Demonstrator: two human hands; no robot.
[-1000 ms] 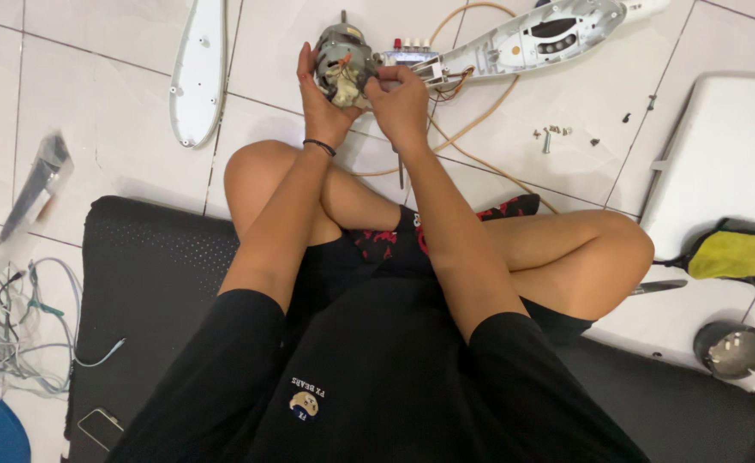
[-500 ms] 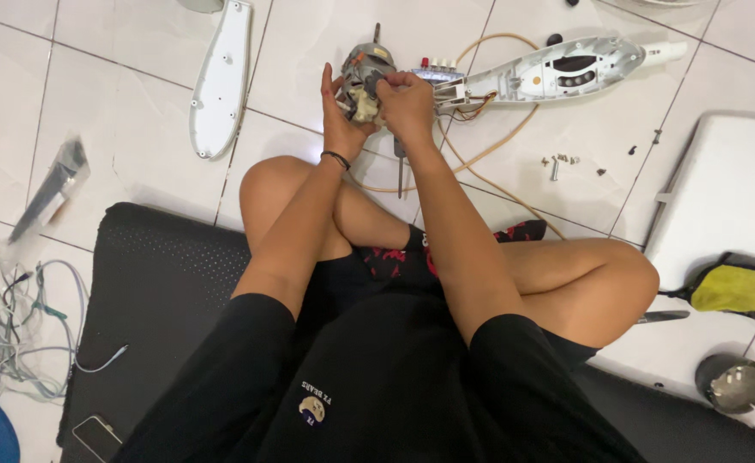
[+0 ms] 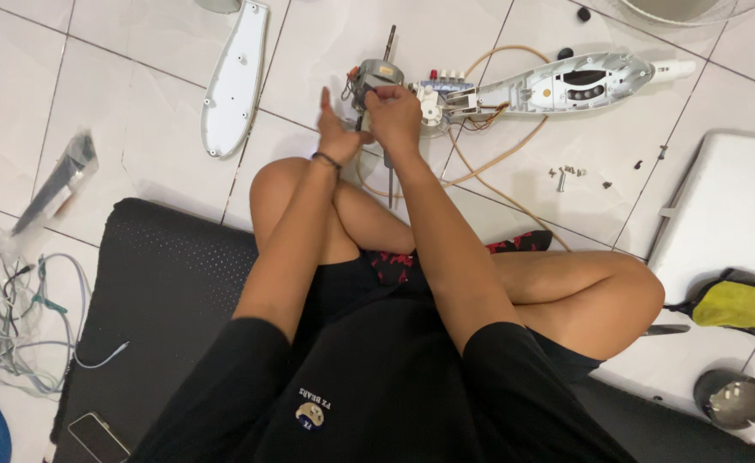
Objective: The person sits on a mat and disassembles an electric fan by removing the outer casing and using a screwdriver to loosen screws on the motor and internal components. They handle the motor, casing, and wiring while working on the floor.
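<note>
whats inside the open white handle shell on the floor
The open white shell shows dark recesses, a white switch block at its near end and coloured wires running to the small motor. The right hand covers the joint between them, so that part is hidden.

Glossy tile floor (image 3: 137,103); metal motor (image 3: 374,77); white plastic housing (image 3: 566,86); matt perforated mat (image 3: 172,274).

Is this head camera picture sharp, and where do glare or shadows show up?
Head view: sharp overall, with the hands and the small motor crisp; soft glare sheens the glossy floor tiles; faint shadows sit under the white cover; the wide lens bows the tile lines; the black shirt loses detail.
</note>
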